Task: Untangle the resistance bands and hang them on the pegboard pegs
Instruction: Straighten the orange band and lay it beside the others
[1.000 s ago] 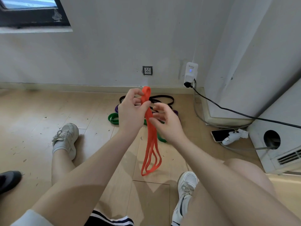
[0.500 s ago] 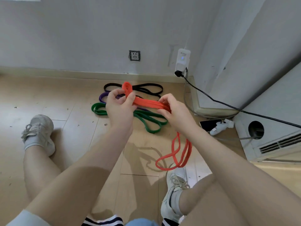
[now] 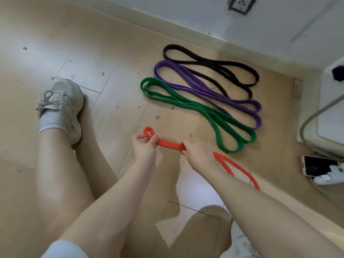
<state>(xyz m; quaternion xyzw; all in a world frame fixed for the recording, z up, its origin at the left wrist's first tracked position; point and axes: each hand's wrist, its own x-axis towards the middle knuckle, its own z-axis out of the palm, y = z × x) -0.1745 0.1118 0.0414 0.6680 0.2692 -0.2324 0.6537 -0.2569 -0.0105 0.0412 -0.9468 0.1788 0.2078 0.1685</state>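
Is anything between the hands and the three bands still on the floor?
Nothing visible. Bare floor separates the left hand and right hand, both gripping the orange band, from the green band, purple band and black band. No pegboard is in view.

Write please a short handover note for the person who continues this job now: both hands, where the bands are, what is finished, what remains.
Left hand: shut on the orange band, near its looped end.
Right hand: shut on the same band; the rest trails past the right forearm.
On the floor, laid side by side: green band, purple band, black band.
Done: those three look untangled.
Left: straighten orange, hang all four. No pegboard in view.
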